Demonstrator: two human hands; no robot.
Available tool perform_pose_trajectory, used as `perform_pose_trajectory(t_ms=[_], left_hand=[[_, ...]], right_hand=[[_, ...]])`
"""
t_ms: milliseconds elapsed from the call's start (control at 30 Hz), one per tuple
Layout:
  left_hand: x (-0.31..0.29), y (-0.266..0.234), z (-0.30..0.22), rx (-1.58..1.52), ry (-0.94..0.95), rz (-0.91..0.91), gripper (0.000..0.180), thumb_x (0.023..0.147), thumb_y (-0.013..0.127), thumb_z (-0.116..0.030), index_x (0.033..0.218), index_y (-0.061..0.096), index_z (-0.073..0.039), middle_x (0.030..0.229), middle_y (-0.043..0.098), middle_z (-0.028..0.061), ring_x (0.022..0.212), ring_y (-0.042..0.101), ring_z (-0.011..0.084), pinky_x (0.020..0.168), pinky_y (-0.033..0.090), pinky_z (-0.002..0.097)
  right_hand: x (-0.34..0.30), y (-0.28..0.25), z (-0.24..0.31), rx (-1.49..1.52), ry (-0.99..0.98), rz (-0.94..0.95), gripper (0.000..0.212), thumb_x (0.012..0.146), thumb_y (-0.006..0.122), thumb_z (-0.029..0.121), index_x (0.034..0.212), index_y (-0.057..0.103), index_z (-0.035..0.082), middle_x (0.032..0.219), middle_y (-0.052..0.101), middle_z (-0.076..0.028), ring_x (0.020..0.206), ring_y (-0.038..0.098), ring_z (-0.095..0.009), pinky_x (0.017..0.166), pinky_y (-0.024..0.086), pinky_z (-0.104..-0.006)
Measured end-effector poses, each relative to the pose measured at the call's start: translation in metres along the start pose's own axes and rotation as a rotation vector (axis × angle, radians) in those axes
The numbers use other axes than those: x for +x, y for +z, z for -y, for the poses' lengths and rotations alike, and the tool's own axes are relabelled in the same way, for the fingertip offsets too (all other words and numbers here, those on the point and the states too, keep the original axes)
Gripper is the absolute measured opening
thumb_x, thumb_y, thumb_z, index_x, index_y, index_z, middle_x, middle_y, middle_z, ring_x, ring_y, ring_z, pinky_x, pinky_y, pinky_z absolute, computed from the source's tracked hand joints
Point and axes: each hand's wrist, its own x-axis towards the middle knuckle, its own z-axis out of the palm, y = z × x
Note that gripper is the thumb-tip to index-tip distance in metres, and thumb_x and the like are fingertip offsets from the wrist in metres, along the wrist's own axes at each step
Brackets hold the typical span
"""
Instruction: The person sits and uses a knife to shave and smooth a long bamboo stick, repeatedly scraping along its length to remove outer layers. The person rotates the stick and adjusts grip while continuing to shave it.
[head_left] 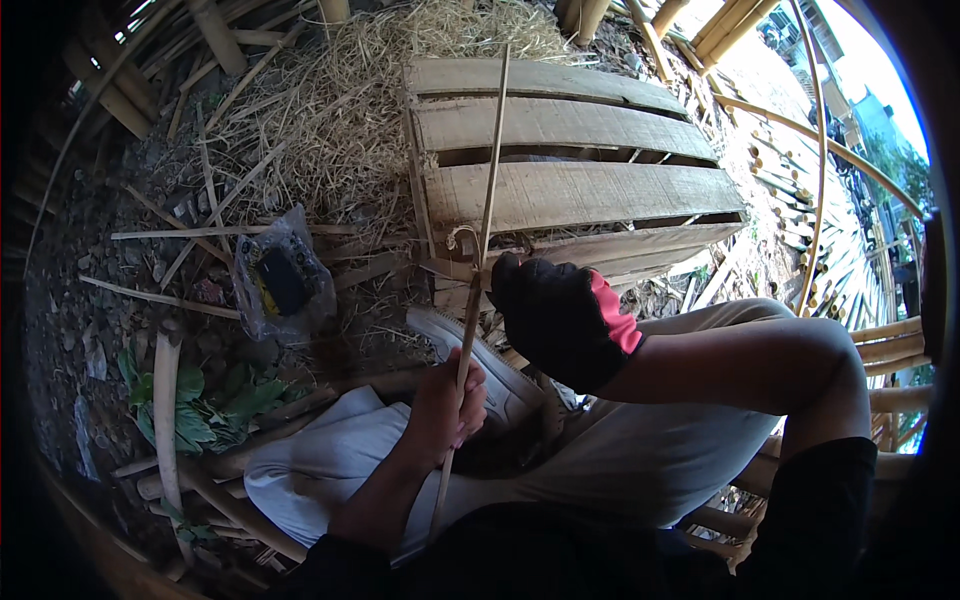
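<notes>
A long, thin bamboo strip (493, 160) slants up from my lap past the slatted wooden crate. My bare left hand (452, 408) is closed around its lower part. My right hand (550, 318), in a black glove with a red cuff, is closed right beside the strip, higher up than the left. Its fingers are dark and partly hidden, so whatever they grip does not show clearly. A pale curled shaving (462, 238) clings by the strip just above the glove. Under my hands lie my grey trouser legs and a light shoe (490, 370).
The wooden crate (570, 190) stands directly ahead. Left of it, a clear plastic bag (285, 280) holds a dark object. Dry straw (340, 110), loose bamboo pieces (168, 430) and green leaves (200, 410) lie on the ground. Stacked bamboo poles (790, 220) are at the right.
</notes>
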Motion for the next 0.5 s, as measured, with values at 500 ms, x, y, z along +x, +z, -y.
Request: perform_pose_trajectory(t_ms=[500], left_hand=[[-0.004, -0.003, -0.003, -0.088, -0.007, 0.032, 0.044, 0.108, 0.024, -0.042, 0.082, 0.04, -0.011, 0.047, 0.028, -0.0012, 0.03, 0.023, 0.0112, 0.03, 0.024, 0.0263]], right_hand=[[0.063, -0.056, -0.02, -0.055, -0.446, 0.424, 0.009, 0.079, 0.066, 0.016, 0.079, 0.074, 0.014, 0.076, 0.071, -0.004, 0.074, 0.073, -0.024, 0.055, 0.053, -0.0373]])
